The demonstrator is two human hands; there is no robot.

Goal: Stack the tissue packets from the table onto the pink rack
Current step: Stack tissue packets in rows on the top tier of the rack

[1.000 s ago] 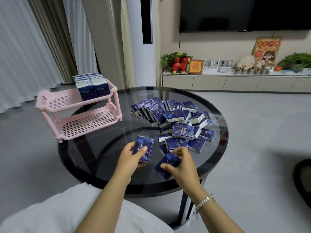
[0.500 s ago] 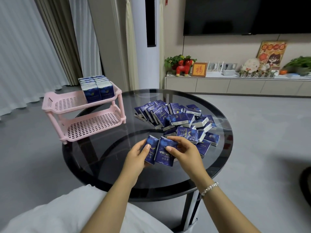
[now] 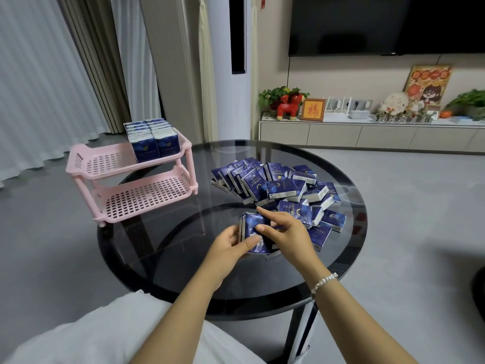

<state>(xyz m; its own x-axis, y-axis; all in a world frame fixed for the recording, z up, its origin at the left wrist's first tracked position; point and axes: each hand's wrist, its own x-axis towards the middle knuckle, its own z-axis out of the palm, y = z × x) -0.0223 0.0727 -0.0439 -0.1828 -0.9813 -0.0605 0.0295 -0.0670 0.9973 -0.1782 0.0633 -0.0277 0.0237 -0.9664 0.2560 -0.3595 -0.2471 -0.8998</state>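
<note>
A small bundle of tissue packets point(image 3: 254, 233) is pinched between the left hand point(image 3: 227, 245) and right hand point(image 3: 284, 233) just beside the heap point(image 3: 278, 185), well apart from the pink rack point(image 3: 131, 179); loosely squared, slippery packets could be dropped in carrying

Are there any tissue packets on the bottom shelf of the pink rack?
No, the bottom shelf of the rack holds nothing; the stacked packets stand on the top shelf only.
</note>
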